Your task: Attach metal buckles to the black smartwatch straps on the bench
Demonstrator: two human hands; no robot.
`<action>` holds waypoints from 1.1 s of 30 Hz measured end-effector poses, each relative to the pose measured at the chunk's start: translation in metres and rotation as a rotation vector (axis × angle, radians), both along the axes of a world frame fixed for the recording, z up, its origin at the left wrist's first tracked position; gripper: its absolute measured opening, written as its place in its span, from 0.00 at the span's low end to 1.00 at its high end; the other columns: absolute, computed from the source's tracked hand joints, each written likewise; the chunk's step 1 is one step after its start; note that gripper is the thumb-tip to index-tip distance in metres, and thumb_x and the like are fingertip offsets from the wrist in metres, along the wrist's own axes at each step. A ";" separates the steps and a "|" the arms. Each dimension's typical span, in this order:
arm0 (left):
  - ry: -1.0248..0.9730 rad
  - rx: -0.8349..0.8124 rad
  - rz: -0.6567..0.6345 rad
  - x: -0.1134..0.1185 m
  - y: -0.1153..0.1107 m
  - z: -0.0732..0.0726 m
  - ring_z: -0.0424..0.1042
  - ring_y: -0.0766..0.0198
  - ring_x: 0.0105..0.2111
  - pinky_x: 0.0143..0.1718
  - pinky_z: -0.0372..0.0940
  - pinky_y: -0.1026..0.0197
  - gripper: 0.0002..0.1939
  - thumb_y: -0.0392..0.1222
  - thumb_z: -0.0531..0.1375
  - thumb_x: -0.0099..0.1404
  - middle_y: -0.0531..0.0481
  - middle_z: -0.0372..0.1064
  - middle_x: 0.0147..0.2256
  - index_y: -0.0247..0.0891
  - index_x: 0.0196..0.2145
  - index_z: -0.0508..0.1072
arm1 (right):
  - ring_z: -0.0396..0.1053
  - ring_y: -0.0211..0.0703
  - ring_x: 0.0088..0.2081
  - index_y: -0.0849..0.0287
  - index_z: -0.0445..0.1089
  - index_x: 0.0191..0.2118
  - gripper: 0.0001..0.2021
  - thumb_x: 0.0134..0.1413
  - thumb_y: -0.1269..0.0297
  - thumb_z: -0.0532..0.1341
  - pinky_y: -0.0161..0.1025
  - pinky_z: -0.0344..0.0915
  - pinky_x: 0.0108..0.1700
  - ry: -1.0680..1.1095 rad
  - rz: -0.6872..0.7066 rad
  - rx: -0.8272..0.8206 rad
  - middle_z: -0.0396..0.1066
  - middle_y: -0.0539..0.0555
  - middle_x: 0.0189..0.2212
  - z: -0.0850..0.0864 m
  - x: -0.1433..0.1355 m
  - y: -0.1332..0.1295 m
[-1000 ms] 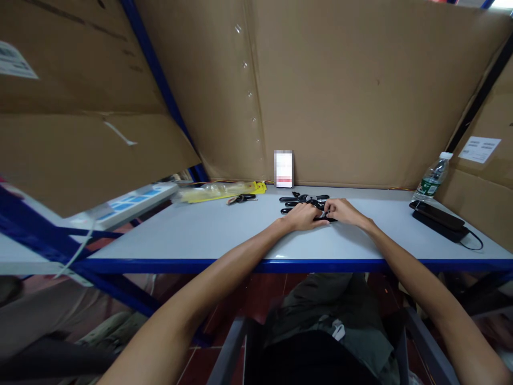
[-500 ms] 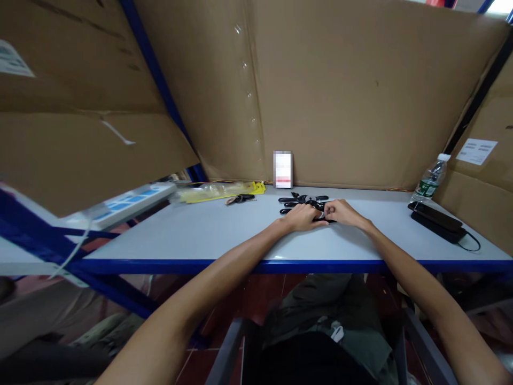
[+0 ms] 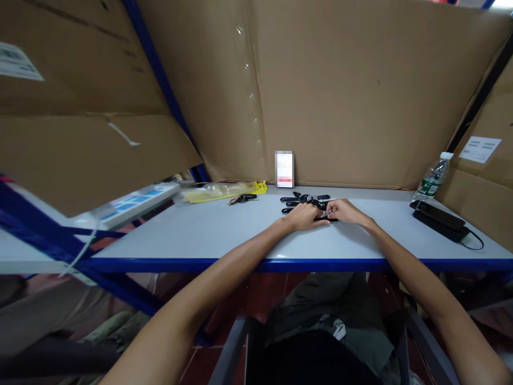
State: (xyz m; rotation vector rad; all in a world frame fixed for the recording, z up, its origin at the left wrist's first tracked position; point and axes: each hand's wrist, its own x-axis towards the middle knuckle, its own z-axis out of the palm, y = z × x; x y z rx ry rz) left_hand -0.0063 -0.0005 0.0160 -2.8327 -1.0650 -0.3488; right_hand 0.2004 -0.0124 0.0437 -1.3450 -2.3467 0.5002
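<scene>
Several black-handled tools [image 3: 287, 199] lie in a group on the grey table [image 3: 192, 230], partly covered by my hands. My left hand [image 3: 306, 216] rests palm down over the nearest black tool, its fingers closed around it and the thumb stretched to the right. Right beside it, my right hand [image 3: 341, 210] is pinched at something small and pale near the left fingertips, too small to name. A phone [image 3: 284, 170] with a lit, blurred screen stands upright against the cardboard behind the tools.
Yellow-edged plastic bags [image 3: 224, 191] and a small dark item with a cord [image 3: 242, 199] lie at the left. A water bottle [image 3: 432, 179] and a black case [image 3: 440, 222] are at the right. Cardboard walls [image 3: 340, 96] enclose the table.
The camera view has shifted slightly. My right fingers have moved a little at the small pale piece; my left hand stays in place on the tool.
</scene>
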 end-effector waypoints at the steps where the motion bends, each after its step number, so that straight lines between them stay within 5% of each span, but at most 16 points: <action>1: 0.003 -0.003 0.006 0.000 -0.001 0.001 0.74 0.52 0.30 0.31 0.57 0.58 0.31 0.66 0.52 0.73 0.39 0.76 0.31 0.37 0.36 0.80 | 0.65 0.36 0.27 0.61 0.76 0.33 0.04 0.48 0.74 0.66 0.33 0.54 0.33 0.003 -0.013 0.004 0.70 0.46 0.23 -0.001 0.001 0.002; 6: 0.030 -0.012 0.015 0.000 -0.003 0.003 0.73 0.53 0.30 0.31 0.57 0.58 0.29 0.66 0.53 0.73 0.40 0.76 0.31 0.37 0.37 0.80 | 0.64 0.37 0.28 0.59 0.76 0.37 0.09 0.46 0.67 0.69 0.33 0.53 0.32 0.013 0.001 -0.030 0.69 0.45 0.24 -0.007 0.011 0.017; 14: 0.071 0.009 -0.007 0.001 -0.003 0.005 0.74 0.55 0.31 0.31 0.57 0.60 0.30 0.67 0.53 0.73 0.41 0.77 0.34 0.37 0.33 0.78 | 0.59 0.37 0.28 0.59 0.71 0.25 0.12 0.47 0.55 0.65 0.34 0.51 0.30 -0.004 0.045 -0.154 0.62 0.45 0.21 -0.010 0.026 0.034; 20: 0.061 0.025 -0.030 0.001 -0.004 0.005 0.74 0.56 0.31 0.30 0.54 0.59 0.30 0.65 0.50 0.75 0.41 0.77 0.33 0.38 0.31 0.76 | 0.60 0.39 0.28 0.60 0.70 0.23 0.14 0.54 0.57 0.63 0.36 0.51 0.32 0.039 -0.258 0.029 0.63 0.48 0.20 -0.015 0.037 0.047; 26: 0.059 0.032 -0.033 0.002 -0.004 0.005 0.73 0.57 0.30 0.30 0.54 0.57 0.29 0.63 0.49 0.75 0.40 0.77 0.34 0.38 0.31 0.76 | 0.65 0.41 0.30 0.60 0.79 0.30 0.10 0.54 0.59 0.65 0.36 0.53 0.33 -0.046 -0.413 0.081 0.72 0.52 0.25 -0.013 0.043 0.041; 33: 0.068 0.060 -0.020 0.003 -0.006 0.006 0.73 0.55 0.31 0.31 0.57 0.57 0.30 0.64 0.50 0.75 0.38 0.77 0.35 0.36 0.34 0.77 | 0.63 0.38 0.28 0.60 0.79 0.32 0.18 0.42 0.49 0.69 0.35 0.56 0.32 0.117 0.136 -0.254 0.71 0.48 0.24 -0.012 0.041 0.038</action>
